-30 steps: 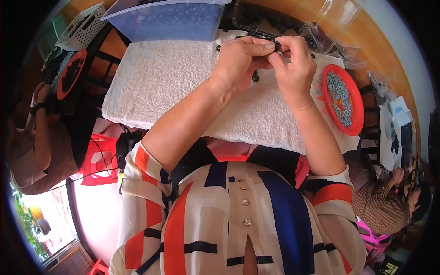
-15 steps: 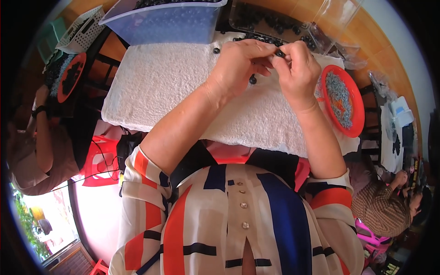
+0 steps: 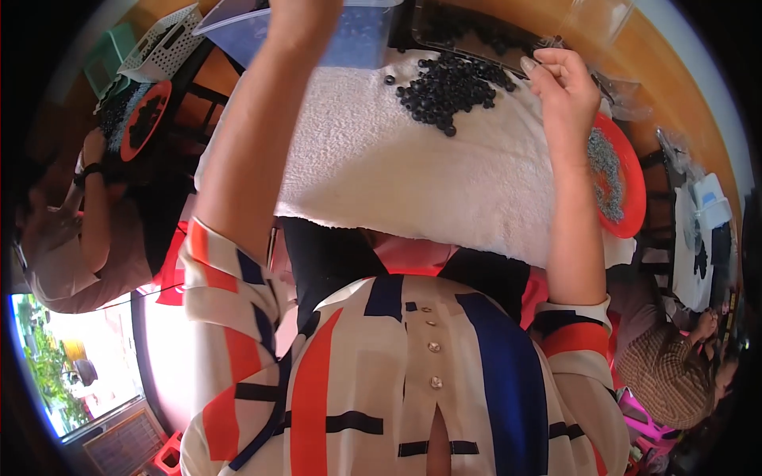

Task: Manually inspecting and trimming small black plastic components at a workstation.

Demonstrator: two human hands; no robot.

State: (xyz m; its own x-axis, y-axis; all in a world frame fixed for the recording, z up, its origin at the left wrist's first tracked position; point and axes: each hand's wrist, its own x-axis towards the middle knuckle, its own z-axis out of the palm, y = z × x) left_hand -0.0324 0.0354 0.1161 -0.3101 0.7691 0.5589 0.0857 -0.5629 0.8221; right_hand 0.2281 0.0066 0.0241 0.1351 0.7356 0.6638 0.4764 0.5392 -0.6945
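R hand hovers over the far right of one white towel, fingers curled loosely, nothing seen in them. Just left of it: one pile of small black parts, too many to count, plus 1 stray at its left edge. L arm reaches up out of frame, hand hidden; can't tell its fingers. Two orange trays: one at right with grey bits, one far left by another person. One blue bin beyond the towel.

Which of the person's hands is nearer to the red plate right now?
Right. The right hand hovers just up and left of the red plate; the left arm reaches up toward the blue bin, far across the towel.
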